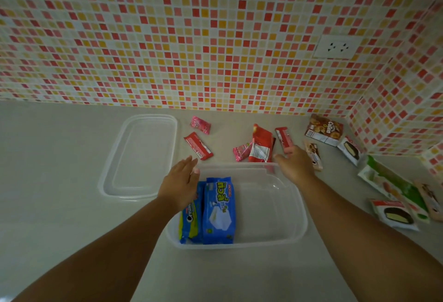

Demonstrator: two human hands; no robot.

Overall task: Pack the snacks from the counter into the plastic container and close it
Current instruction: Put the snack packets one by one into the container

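Note:
The clear plastic container [282, 220] stands open on the counter with two blue snack packs [219, 210] lying in its left half. Its clear lid [141, 155] lies flat to the left. My left hand [179, 181] hovers open over the container's left far corner, holding nothing. My right hand [296, 161] reaches past the far rim, fingers spread, touching a red bar [283, 139]. A stack of red wrappers [261, 144] and a pink candy pack [242, 152] lie just left of that hand. Another red bar [198, 146] and a second pink pack [200, 124] lie further left.
A brown Collon box [324, 129] stands near the corner of the tiled wall. Chocolate cake packs [350, 150] [393, 214], a beige bar [314, 155] and a green-white pack [393, 186] lie along the right. A wall socket [336, 47] sits above.

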